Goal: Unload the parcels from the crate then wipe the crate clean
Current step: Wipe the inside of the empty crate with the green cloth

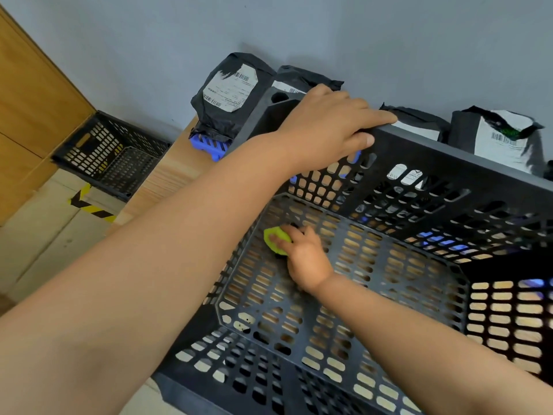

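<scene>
Crate (434,148) sits on the counter (167,175) right in front of me, slotted floor showing. My right grip (305,259) is down inside, fingers bent over a lime-green pad (273,238) and pressing it on the floor near the far left corner. There's open floor toward me and off to the right. My left grip (326,130) is clamped on the far rim, fingers over the top and thumb on the inner wall. Just past that rim, black parcels (502,136) line the wall (299,25). They carry white labels with barcodes, print too small to read. The leftmost parcel (229,88) stands on a blue rack (209,143). A second crate (110,151) is on the floor to the left, near yellow-and-black tape (92,209).
</scene>
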A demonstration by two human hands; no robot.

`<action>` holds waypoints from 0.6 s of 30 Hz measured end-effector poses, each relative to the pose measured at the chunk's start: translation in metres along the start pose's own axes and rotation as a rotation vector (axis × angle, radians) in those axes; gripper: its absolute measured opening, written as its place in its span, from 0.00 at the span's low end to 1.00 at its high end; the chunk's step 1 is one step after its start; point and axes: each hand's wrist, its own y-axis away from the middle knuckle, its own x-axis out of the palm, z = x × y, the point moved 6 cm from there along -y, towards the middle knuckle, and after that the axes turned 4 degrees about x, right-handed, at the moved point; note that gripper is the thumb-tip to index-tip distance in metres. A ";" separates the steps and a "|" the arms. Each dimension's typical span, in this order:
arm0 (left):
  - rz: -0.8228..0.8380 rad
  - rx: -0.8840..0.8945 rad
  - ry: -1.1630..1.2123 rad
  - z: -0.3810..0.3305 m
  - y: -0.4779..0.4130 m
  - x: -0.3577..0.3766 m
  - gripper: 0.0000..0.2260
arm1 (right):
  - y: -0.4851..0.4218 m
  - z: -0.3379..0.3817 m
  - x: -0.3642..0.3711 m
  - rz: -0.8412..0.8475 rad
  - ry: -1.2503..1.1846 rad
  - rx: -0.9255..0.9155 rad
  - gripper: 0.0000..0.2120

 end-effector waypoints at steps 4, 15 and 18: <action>-0.003 -0.002 -0.001 0.000 0.000 0.000 0.19 | 0.033 0.022 0.014 0.085 -0.048 -0.118 0.33; -0.035 -0.006 0.015 0.000 0.001 -0.002 0.18 | 0.094 0.059 0.011 0.407 -0.133 -0.410 0.30; -0.034 0.004 0.007 0.000 0.001 -0.002 0.19 | 0.092 0.050 0.001 0.234 -0.018 -0.496 0.24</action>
